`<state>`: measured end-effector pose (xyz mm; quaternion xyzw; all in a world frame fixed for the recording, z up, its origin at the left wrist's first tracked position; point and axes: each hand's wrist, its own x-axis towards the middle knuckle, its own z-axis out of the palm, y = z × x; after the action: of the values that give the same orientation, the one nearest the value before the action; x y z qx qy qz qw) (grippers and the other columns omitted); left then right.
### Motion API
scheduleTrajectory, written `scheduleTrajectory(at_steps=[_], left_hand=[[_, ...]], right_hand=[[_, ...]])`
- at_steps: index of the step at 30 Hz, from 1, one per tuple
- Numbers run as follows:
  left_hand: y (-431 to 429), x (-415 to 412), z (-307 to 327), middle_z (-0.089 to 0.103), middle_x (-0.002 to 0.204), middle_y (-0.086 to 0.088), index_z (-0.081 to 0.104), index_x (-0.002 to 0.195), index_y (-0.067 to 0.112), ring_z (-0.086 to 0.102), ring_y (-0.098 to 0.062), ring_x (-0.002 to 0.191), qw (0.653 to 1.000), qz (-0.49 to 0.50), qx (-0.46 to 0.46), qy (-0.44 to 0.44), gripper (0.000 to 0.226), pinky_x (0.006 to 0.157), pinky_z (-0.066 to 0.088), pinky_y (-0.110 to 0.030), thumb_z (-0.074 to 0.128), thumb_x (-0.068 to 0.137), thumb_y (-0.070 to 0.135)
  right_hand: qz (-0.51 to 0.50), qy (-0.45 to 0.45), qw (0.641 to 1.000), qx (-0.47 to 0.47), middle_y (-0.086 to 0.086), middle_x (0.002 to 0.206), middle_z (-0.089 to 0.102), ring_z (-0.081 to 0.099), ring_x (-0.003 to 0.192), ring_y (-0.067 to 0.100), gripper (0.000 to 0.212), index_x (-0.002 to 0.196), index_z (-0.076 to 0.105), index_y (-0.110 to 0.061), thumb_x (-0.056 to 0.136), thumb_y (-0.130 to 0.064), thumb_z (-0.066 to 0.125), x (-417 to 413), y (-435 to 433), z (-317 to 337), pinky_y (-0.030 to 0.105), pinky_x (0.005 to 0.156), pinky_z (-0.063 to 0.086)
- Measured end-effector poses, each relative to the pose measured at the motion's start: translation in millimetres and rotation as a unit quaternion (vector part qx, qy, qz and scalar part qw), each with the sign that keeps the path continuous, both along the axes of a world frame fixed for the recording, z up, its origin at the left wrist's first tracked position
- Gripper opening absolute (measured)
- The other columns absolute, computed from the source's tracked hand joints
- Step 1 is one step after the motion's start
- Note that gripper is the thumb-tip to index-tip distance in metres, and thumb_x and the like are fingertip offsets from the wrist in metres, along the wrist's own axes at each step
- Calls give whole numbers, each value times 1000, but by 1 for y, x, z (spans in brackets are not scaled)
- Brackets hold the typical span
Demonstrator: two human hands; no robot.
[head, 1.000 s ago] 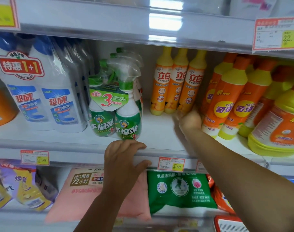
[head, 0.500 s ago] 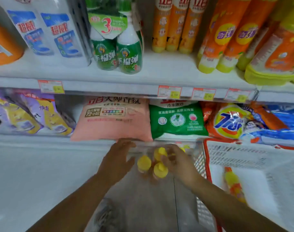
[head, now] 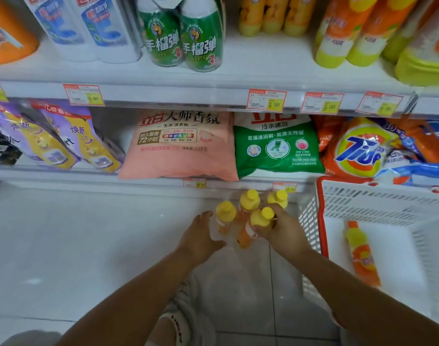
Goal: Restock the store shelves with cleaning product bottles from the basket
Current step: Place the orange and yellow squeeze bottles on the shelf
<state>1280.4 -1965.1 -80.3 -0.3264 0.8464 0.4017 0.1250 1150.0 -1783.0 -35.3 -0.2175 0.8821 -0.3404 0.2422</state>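
Several orange bottles with yellow caps stand together on the floor in front of the bottom shelf. My right hand (head: pixel 285 231) grips the nearest bottle (head: pixel 260 217) below its cap, and that bottle leans to the left. My left hand (head: pixel 201 236) is spread with relaxed fingers right beside the leftmost bottle (head: pixel 225 211); contact is unclear. At the right stands a white basket (head: pixel 322 221) with a red rim, and one more orange bottle (head: pixel 362 253) lies on its bottom. Matching orange bottles (head: pixel 338 41) stand on the upper shelf (head: pixel 238 78).
Green spray bottles (head: pixel 183 46) and white-blue bottles (head: pixel 93 26) fill the upper shelf's left part. Detergent bags, pink (head: pixel 181 146), green (head: pixel 275 146) and orange (head: pixel 358 151), lie on the lower shelf. White tiled floor spreads to the left. My shoe (head: pixel 183 318) is below the hands.
My view dropped from the upper shelf to the floor. Both hands came down from the shelf to the bottle cluster, and my right hand took hold of one bottle and tilted it.
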Motion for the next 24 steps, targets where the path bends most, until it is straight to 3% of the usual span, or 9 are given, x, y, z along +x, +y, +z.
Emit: scheduleTrajectory(at_steps=[3,7,11,13,16,19,22,24], left_hand=[[3,-11,-1,38,150,-6,22,154,20,48,-26,130,998,43,22,38,103,104,44,-43,85,74,34],[8,-38,-13,43,150,-4,31,151,20,47,-25,132,988,93,69,98,101,107,41,-40,89,69,19],[11,-55,-19,62,129,-7,51,134,19,58,-30,117,992,95,31,83,70,98,48,-40,85,73,19],[10,-53,-9,67,115,-6,56,122,17,62,-31,108,993,83,13,84,55,89,51,-38,83,74,21],[0,-45,28,67,99,7,58,110,26,64,-23,98,995,29,7,96,45,77,46,-29,84,73,30],[-12,-42,88,65,89,15,59,100,30,63,-12,88,991,-22,-15,129,40,76,50,-32,81,69,43],[-20,-48,158,66,94,16,56,112,38,62,-3,85,977,-7,-40,211,59,75,50,-28,74,59,57],[-29,-58,195,66,90,15,51,108,39,63,1,79,959,16,-29,280,53,69,49,-23,82,65,46]], right_hand=[[-23,8,999,-29,-12,91,70,66,86,12,38,107,60,-34,76,-31,81,-5,12,33,31,76,51],[-41,10,996,-81,-28,89,67,62,85,-8,36,97,59,-43,74,-29,83,-14,27,62,19,74,48],[-53,3,990,-129,-20,91,69,65,88,0,35,97,62,-38,74,-22,83,-28,36,79,29,80,54],[-47,15,988,-148,-20,93,69,65,91,1,36,99,62,-36,76,-17,82,-33,38,92,27,80,53],[-45,52,981,-182,-18,94,68,64,93,2,37,101,62,-34,76,-15,81,-45,36,119,17,78,50],[-42,96,969,-224,-14,93,69,64,89,-1,35,98,61,-33,77,-14,80,-54,29,160,8,72,48],[-32,155,947,-281,-10,91,70,65,82,1,30,95,62,-28,78,-9,79,-61,19,209,11,69,49],[-25,184,931,-315,-5,93,70,65,84,1,28,97,64,-27,80,-11,79,-67,10,240,13,72,49]])
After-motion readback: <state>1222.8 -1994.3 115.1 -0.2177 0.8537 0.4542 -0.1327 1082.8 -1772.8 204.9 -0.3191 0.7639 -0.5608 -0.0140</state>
